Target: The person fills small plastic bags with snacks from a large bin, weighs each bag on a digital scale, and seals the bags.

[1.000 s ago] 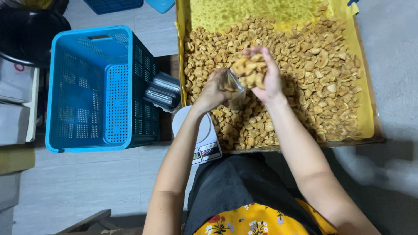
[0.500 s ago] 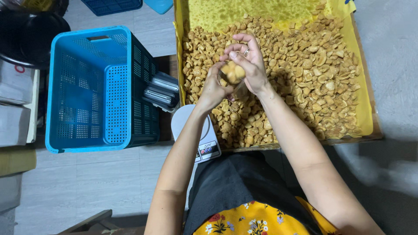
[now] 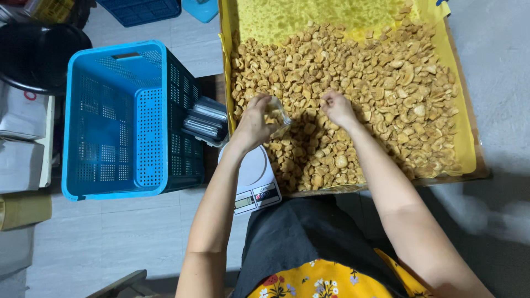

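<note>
1. Two hands were at work over a wide tray (image 3: 464,110) lined in yellow and heaped with pale brown snack pieces (image 3: 375,94).
2. The left hand (image 3: 253,120) was curled round a small clear container (image 3: 277,115), gripping it at the near-left part of the heap, tilted with its mouth toward the pieces. Some pieces seemed to lie inside it, though how full it was could not be told.
3. The right hand (image 3: 337,107) lay knuckles-up on the heap just beside the container, fingers bent down into the pieces. Whether it had closed on any could not be seen.
4. Judging by this, the step in hand was filling: the right hand gathering pieces, the left holding the container ready to take them.
5. The next move seemed to call for bringing a handful across to the container's mouth and keeping the container steady, so that nothing spilled past the tray's near edge.
6. A white kitchen scale (image 3: 251,176) stood bare just below the left wrist, touching or nearly touching the tray's corner.
7. A blue crate (image 3: 118,118) stood to the left, with a stack of clear lidded boxes (image 3: 204,122) between it and the tray.
</note>
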